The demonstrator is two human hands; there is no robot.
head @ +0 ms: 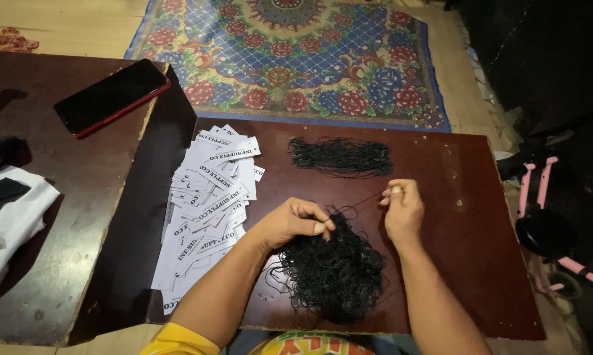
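While both hands work at a tangle of black string [336,273], one strand is drawn out between them.

Bent at the wrist with knuckles up, the left hand [293,222] curls its fingers shut, pinching string at the top edge of the tangle, which lies just below and between both grips on the dark board [467,263]. Just to the right of that grip, the right hand [403,209] stands raised, forearm angled in from below, thumb and forefinger closed on a thin strand. Beyond both hands lies a flatter bundle of string [340,156]; left of the left hand spreads a pile of white paper tags [208,204]. A phone [111,96] rests far left.
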